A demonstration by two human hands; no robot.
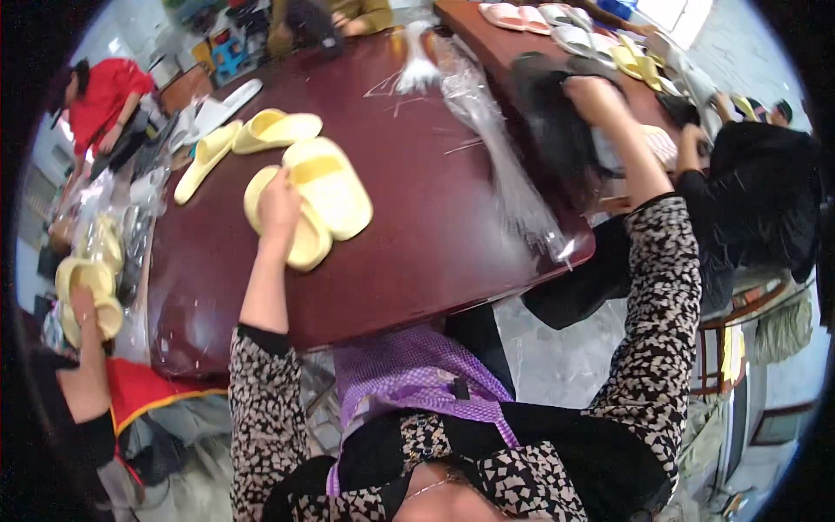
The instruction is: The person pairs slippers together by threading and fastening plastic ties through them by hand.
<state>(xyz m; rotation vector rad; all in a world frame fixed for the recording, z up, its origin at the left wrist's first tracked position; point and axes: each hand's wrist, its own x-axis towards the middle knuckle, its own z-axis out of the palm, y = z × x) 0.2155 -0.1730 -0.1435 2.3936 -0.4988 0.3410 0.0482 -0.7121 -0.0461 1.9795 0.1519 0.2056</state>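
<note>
My left hand (280,210) is closed on a pair of pale yellow slippers (335,187) over the dark red table. One slipper shows its top with the broad strap, and my fingers cover part of the other. Just beyond them, another pair of yellow slippers (277,130) lies near the table's far left. My right hand (598,100) reaches out to the far right, its fingers curled at a blurred black thing (552,109). What that black thing is, I cannot make out.
A bundle of clear plastic bags (500,148) runs along the table (417,235). More slippers (639,63) stand at the far right. A co-worker's hand (84,304) at the left holds yellow slippers. A person in black (757,200) sits at the right.
</note>
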